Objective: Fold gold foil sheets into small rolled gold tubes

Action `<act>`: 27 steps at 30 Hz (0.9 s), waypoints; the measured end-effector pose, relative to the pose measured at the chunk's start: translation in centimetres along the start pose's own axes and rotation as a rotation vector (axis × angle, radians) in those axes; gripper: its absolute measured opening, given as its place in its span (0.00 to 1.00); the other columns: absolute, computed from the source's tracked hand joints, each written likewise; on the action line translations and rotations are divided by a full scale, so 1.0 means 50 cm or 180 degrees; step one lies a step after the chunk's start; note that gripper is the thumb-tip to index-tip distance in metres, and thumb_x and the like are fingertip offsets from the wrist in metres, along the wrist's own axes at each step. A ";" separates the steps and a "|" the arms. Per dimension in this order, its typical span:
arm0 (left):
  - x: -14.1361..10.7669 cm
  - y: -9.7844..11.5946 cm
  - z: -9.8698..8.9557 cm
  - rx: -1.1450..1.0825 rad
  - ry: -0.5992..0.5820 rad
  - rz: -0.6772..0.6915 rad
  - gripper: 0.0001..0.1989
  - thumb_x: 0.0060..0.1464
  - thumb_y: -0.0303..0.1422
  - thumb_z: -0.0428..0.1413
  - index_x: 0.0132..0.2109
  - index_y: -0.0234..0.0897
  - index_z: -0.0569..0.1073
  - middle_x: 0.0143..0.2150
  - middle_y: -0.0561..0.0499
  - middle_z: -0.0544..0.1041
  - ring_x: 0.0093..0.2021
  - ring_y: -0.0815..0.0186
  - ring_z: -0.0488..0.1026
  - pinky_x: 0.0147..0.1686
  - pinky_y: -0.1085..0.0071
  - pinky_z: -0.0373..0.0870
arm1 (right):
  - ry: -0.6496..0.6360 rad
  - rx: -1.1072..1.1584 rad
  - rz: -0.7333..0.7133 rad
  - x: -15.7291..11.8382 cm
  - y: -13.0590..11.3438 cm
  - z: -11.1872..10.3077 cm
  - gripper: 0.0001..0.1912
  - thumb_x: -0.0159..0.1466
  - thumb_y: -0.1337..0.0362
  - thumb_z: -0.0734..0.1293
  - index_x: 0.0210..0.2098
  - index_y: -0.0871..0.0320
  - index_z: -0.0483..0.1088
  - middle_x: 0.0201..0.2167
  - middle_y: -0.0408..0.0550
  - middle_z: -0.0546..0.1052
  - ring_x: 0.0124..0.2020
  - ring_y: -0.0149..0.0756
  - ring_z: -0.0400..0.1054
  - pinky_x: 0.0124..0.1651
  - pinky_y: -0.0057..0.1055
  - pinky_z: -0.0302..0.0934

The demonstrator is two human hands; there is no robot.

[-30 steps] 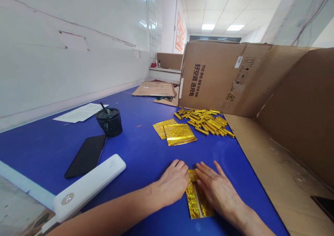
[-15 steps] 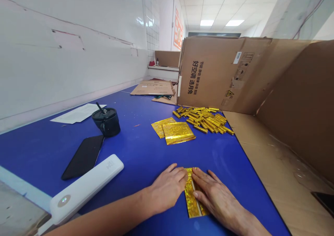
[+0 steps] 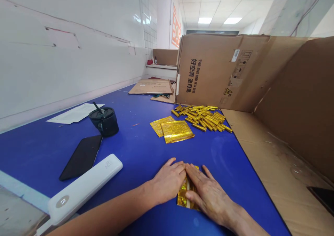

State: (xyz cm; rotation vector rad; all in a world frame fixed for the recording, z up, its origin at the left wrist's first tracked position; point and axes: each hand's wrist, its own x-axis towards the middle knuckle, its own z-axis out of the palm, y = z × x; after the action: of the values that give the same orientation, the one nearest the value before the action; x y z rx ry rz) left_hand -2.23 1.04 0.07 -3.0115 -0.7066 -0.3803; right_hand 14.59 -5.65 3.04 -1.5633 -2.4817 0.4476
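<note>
A gold foil paper sheet (image 3: 182, 197), folded with a pale strip showing along its middle, lies on the blue table under my hands. My left hand (image 3: 169, 181) rests along its left edge, fingers stretched out. Flat across the right side is my right hand (image 3: 210, 196), its thumb near the pale strip and its fingertips meeting those of the left. Much of the paper is covered by the hands. Farther off lie a stack of gold foil sheets (image 3: 176, 131) and a single foil sheet (image 3: 158, 125) partly beneath it. Behind them is a heap of small gold rolls (image 3: 208, 120).
On the left are a dark lidded mug (image 3: 106, 123), a black phone (image 3: 82, 157), a white elongated device (image 3: 86, 185) and white paper (image 3: 74, 113). A large cardboard box (image 3: 211, 72) borders the back and right. Flat cardboard (image 3: 151, 87) lies at the far end.
Both hands have come closer together, with the right hand shifting left over the foil paper. The paper has moved slightly left and less of it shows. The camera view has shifted a little.
</note>
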 end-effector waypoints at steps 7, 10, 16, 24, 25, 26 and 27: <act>-0.014 -0.001 -0.012 -0.0344 -0.0239 -0.0162 0.22 0.56 0.41 0.44 0.54 0.34 0.57 0.56 0.45 0.61 0.57 0.61 0.53 0.53 0.59 0.47 | -0.0199 -0.0165 0.0028 -0.023 0.028 0.000 0.28 0.62 0.52 0.52 0.59 0.55 0.45 0.59 0.48 0.50 0.60 0.39 0.40 0.58 0.47 0.37; -0.024 0.003 -0.018 -0.0466 -0.0390 -0.0153 0.30 0.54 0.47 0.43 0.58 0.33 0.50 0.59 0.43 0.56 0.59 0.60 0.48 0.55 0.57 0.44 | -0.0111 -0.0244 -0.0004 -0.027 0.033 0.013 0.32 0.60 0.50 0.55 0.59 0.56 0.44 0.60 0.50 0.48 0.60 0.40 0.40 0.58 0.48 0.36; -0.031 -0.006 -0.035 -0.0735 -0.0553 -0.0049 0.36 0.51 0.51 0.42 0.59 0.31 0.47 0.60 0.40 0.50 0.60 0.58 0.44 0.55 0.54 0.41 | 0.0044 -0.0337 -0.0116 -0.030 0.036 0.032 0.39 0.56 0.47 0.58 0.60 0.57 0.40 0.60 0.53 0.45 0.60 0.45 0.38 0.57 0.52 0.34; -0.011 -0.027 -0.034 -0.0686 -0.0198 0.0053 0.13 0.57 0.30 0.44 0.47 0.41 0.67 0.52 0.51 0.66 0.53 0.67 0.59 0.50 0.67 0.53 | -0.0100 -0.0003 0.0172 -0.020 0.032 0.009 0.22 0.64 0.61 0.48 0.58 0.51 0.47 0.60 0.44 0.50 0.60 0.35 0.39 0.58 0.48 0.34; -0.011 -0.024 -0.030 -0.0662 -0.0119 -0.0014 0.12 0.57 0.31 0.45 0.46 0.41 0.68 0.52 0.52 0.66 0.53 0.67 0.60 0.49 0.68 0.54 | -0.0075 -0.0038 0.0216 -0.018 0.032 0.012 0.22 0.64 0.61 0.49 0.58 0.51 0.48 0.60 0.44 0.50 0.60 0.35 0.39 0.58 0.48 0.34; -0.011 -0.021 -0.027 -0.0640 -0.0060 -0.0073 0.11 0.56 0.32 0.46 0.46 0.41 0.68 0.52 0.52 0.66 0.53 0.67 0.60 0.49 0.68 0.54 | -0.0068 -0.0074 0.0248 -0.017 0.032 0.014 0.23 0.64 0.61 0.50 0.58 0.52 0.48 0.60 0.44 0.50 0.60 0.35 0.40 0.58 0.48 0.34; -0.011 -0.018 -0.024 -0.0616 -0.0028 -0.0101 0.11 0.56 0.32 0.47 0.45 0.41 0.68 0.51 0.52 0.67 0.52 0.67 0.60 0.49 0.68 0.54 | -0.0074 -0.0100 0.0269 -0.017 0.031 0.017 0.23 0.63 0.61 0.51 0.58 0.52 0.48 0.59 0.44 0.50 0.60 0.35 0.40 0.58 0.48 0.33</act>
State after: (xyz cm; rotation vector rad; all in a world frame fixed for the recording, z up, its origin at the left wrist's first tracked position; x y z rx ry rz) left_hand -3.39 1.50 1.04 -3.1874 -0.7612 -0.4624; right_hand 16.03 -5.89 1.72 -1.6896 -2.4586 0.4436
